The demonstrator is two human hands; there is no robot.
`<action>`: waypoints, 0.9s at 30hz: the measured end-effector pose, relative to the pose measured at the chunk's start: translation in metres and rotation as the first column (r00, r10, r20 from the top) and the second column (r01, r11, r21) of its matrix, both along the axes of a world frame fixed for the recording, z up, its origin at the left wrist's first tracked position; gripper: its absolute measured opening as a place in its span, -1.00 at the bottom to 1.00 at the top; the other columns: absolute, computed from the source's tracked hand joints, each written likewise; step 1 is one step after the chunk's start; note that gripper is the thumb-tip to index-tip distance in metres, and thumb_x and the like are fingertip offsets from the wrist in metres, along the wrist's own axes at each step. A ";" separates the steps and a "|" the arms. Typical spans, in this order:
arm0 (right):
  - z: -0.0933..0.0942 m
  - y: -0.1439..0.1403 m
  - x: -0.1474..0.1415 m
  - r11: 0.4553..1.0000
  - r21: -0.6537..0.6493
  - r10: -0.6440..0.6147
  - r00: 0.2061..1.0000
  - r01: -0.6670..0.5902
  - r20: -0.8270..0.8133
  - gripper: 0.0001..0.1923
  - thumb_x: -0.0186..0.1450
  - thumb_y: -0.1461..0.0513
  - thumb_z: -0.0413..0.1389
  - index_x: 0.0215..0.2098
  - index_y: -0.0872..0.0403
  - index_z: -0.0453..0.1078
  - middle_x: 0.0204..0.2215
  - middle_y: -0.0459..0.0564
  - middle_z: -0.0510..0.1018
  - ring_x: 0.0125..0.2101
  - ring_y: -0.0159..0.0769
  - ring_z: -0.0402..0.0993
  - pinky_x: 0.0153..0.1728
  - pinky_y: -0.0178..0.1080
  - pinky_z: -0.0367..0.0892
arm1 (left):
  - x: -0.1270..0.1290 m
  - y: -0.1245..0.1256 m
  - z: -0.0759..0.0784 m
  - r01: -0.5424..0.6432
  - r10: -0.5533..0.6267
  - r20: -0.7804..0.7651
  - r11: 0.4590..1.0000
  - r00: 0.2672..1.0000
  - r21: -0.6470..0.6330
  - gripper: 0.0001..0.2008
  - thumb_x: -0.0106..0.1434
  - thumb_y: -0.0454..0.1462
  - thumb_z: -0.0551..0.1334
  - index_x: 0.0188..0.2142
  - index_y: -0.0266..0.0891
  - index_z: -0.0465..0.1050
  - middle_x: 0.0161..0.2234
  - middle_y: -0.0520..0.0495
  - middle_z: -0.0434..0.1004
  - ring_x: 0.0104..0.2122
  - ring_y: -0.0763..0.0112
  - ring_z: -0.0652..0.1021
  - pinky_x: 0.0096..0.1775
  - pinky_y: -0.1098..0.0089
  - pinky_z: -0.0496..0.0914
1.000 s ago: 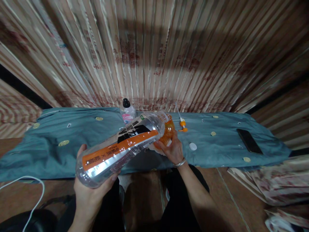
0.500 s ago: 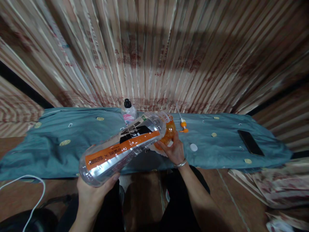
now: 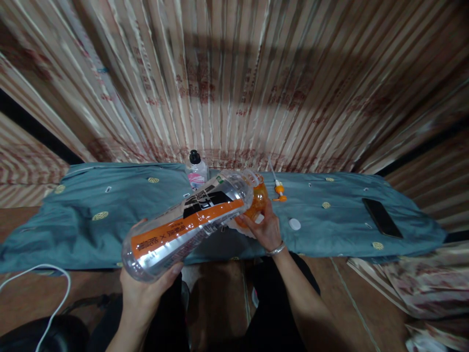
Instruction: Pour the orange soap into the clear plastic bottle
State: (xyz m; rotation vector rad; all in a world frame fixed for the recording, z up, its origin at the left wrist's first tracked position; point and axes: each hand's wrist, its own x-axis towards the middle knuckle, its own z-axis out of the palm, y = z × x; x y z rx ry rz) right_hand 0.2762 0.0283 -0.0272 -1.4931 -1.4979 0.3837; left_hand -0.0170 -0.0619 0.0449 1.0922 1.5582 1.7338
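A large clear plastic bottle [image 3: 186, 220] with an orange and silver label lies tilted across the middle, its neck toward the right. Round its base my left hand [image 3: 148, 288] is closed. My right hand [image 3: 266, 229] grips a smaller translucent orange bottle [image 3: 257, 203]. The mouths of the two bottles meet or overlap; whether liquid passes between them cannot be made out. An orange and white pump head [image 3: 279, 189] with a thin tube lies just beyond my right hand. Nearer on the cloth is a round white cap [image 3: 294, 224].
Behind the large bottle stands a small bottle with a black cap [image 3: 196, 168]. A black phone [image 3: 381, 217] lies at the right on the green-blue patterned cloth [image 3: 91, 195]. Striped curtains [image 3: 234, 88] hang right behind it. A white cable [image 3: 60, 274] loops at lower left.
Both hands and bottles hold nearly the same pose. The whole view has shifted very slightly; nothing was taken up or let go.
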 end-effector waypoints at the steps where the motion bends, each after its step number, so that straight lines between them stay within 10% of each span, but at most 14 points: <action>1: -0.001 0.000 0.000 1.000 -0.007 0.001 1.000 -0.001 0.003 -0.14 0.34 -0.14 0.42 0.44 0.00 0.33 0.03 0.20 0.82 -0.07 0.21 0.86 -0.03 0.25 0.76 | 0.000 0.000 0.000 0.000 0.000 0.004 1.000 1.000 -0.005 -0.03 -0.25 0.05 0.80 0.17 -0.04 0.64 0.08 -0.12 0.78 0.17 -0.18 0.73 0.49 -0.16 0.42; 27: 0.006 0.000 0.002 0.994 -0.109 0.021 0.999 -0.026 -0.049 -0.07 0.28 -0.14 0.49 0.47 0.04 0.41 0.07 0.22 0.84 0.05 0.30 0.84 0.11 0.24 0.72 | -0.037 0.012 -0.029 0.061 -0.051 -0.124 0.996 0.991 0.072 -0.03 -0.21 -0.05 0.77 0.24 -0.04 0.64 0.14 -0.17 0.78 0.01 -0.19 0.78 0.39 -0.44 0.47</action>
